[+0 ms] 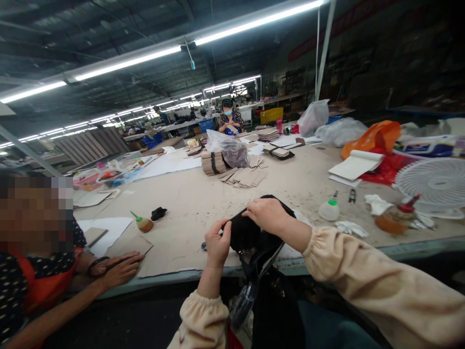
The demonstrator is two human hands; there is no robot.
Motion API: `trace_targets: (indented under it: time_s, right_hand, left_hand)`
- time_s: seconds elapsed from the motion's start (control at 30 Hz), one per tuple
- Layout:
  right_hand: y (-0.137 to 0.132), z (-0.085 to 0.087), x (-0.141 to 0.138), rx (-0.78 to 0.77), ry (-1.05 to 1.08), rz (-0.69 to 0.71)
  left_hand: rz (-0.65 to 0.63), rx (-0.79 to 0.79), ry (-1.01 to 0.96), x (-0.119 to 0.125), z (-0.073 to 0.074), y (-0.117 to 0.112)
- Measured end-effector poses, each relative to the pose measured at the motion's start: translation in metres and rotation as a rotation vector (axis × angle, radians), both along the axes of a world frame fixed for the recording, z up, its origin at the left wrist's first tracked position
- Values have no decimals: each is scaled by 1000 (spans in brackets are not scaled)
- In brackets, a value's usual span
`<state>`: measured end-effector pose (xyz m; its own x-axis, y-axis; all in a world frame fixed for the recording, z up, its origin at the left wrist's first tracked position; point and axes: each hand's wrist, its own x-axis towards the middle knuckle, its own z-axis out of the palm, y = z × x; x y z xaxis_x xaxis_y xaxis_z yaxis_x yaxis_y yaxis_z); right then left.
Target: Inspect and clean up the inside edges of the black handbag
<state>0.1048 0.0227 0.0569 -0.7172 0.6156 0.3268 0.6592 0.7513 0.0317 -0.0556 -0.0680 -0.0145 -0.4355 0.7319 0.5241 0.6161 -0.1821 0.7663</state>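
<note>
Both my hands hold a black fabric or leather piece (247, 235) over the near edge of the long work table (189, 203). My left hand (217, 245) pinches its left edge, fingers closed. My right hand (267, 214) is curled over its top, gripping it. More black material and a strap (259, 264) hang down from the piece over the table edge towards my lap.
A co-worker sits at the left, a hand (121, 266) resting on cardboard. A glue bottle (143, 223), a white squeeze bottle (329, 209), stacks of brown card pieces (243, 177), a white fan (434, 184), plastic bags and a notepad (354, 165) lie about. Another person (229, 118) sits at the far end.
</note>
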Motion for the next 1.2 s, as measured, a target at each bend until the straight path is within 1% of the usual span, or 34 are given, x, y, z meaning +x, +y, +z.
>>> trace_targets:
  time_s: [0.23,0.43,0.53,0.67,0.73,0.8,0.9,1.0,1.07,1.2]
  right_hand:
    - [1,0,-1,10,4,-3]
    - [4,-1,-1,-41,42,-46]
    - [5,0,-1,-47,49,-25]
    - [5,1,-2,-63,3,19]
    - [5,2,-2,-69,5,23]
    - [5,1,-4,-68,13,28]
    - [7,-1,-4,-61,34,20]
    - [9,-3,0,-55,57,22]
    - [12,-4,6,-55,71,30]
    - [19,-2,20,-66,62,26]
  left_hand:
    - [-15,-23,27,1,2,0]
    - [-27,-16,45,3,5,1]
    - [-26,-18,71,3,5,0]
    - [-58,-48,141,1,9,0]
    - [-103,-91,207,-1,12,2]
    - [-119,-143,277,-3,16,6]
    - [-56,-197,334,-2,21,12]
    - [10,-198,364,2,23,15]
    - [25,-184,375,5,23,15]
    - [13,-183,382,7,23,13]
